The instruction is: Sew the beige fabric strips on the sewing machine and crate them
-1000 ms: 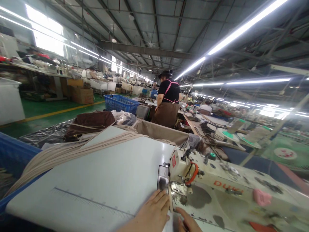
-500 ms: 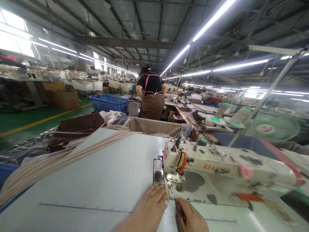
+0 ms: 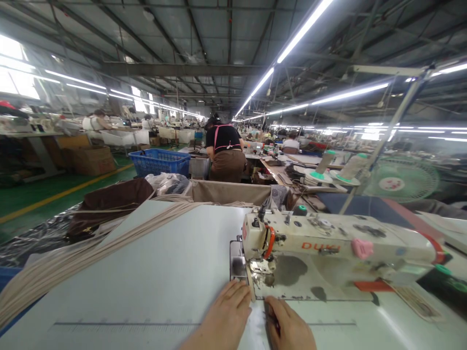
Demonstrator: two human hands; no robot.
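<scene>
My left hand point(image 3: 230, 311) lies flat on the pale table in front of the sewing machine point(image 3: 339, 248), its fingertips beside the needle plate and touching the edge of a narrow beige strip point(image 3: 251, 284). The strip runs toward the presser foot point(image 3: 260, 266); most of it is hidden. Right of it, my right hand point(image 3: 292, 324) rests on the table with its fingers curled round. Something dark shows between thumb and fingers, too hidden to name. A slide plate point(image 3: 238, 266) with a shiny surface sits left of the needle area.
A bundle of beige cords point(image 3: 91, 255) crosses the table's left side. Beyond stand a fabric-lined bin point(image 3: 233, 192), a blue basket point(image 3: 159, 162) and a co-worker point(image 3: 226, 148) bending away. Thread cones point(image 3: 324, 163) and a fan point(image 3: 401, 180) stand at right.
The view has shifted slightly, so the machine appears a little further left. The co-worker leans further forward. Both my hands stay almost in place.
</scene>
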